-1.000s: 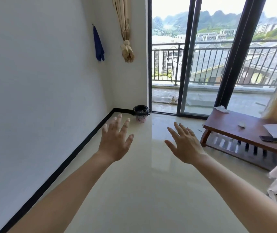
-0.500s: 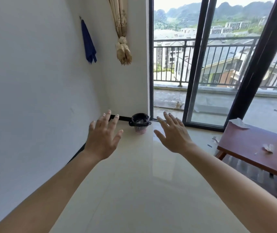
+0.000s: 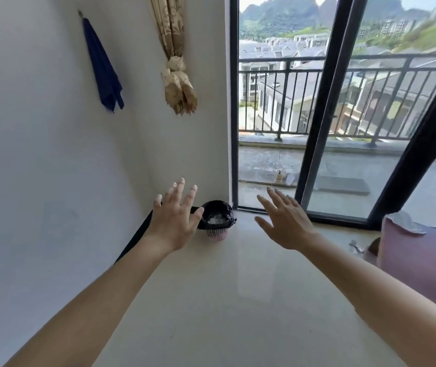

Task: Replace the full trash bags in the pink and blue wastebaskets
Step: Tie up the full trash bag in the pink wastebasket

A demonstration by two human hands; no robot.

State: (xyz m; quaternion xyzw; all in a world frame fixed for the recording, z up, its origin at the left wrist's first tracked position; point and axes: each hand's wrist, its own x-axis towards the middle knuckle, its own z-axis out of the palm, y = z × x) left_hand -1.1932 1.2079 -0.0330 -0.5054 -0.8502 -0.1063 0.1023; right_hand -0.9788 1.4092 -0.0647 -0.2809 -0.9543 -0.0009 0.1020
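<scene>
The head view shows one pink wastebasket (image 3: 217,233) on the floor in the room's corner, lined with one black trash bag (image 3: 218,211) that holds pale rubbish. Two hands reach toward it, fingers spread and released, grasping nothing. The left hand (image 3: 175,221) partly covers the bag's left edge; the right hand (image 3: 285,223) is to the basket's right. Above it hang one blue cloth (image 3: 104,70) and one tied curtain (image 3: 177,75). One reddish table (image 3: 418,255) stands farther right.
</scene>
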